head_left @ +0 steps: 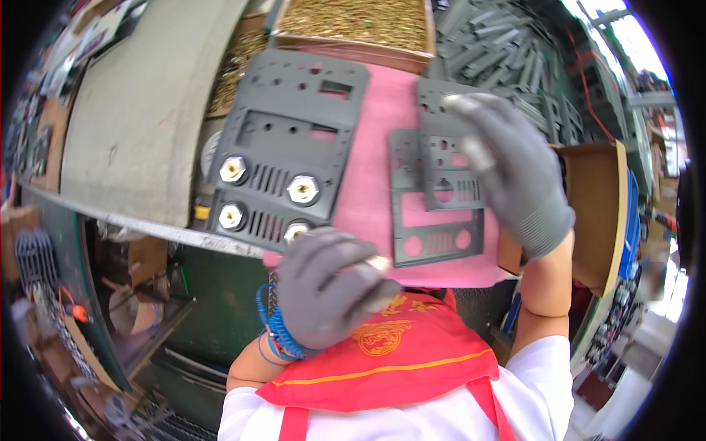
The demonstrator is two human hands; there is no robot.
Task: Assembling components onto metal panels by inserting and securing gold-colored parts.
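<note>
Over the pink-topped desk (382, 110), the left hand (320, 283) hangs half-curled by the panel (294, 151), the right hand (507, 165) bends loosely above the plates (439, 121), any hold unclear, fitting nuts (302, 189) seemingly the step, precise pinching called for next.

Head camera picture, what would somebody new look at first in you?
Probably the bright red apron at the bottom, with its yellow design, and the pink sheet in the middle. Next come the shiny six-sided pieces on the big dark panel left of centre. At the top, a golden heap of tiny pieces stands out too.
</note>
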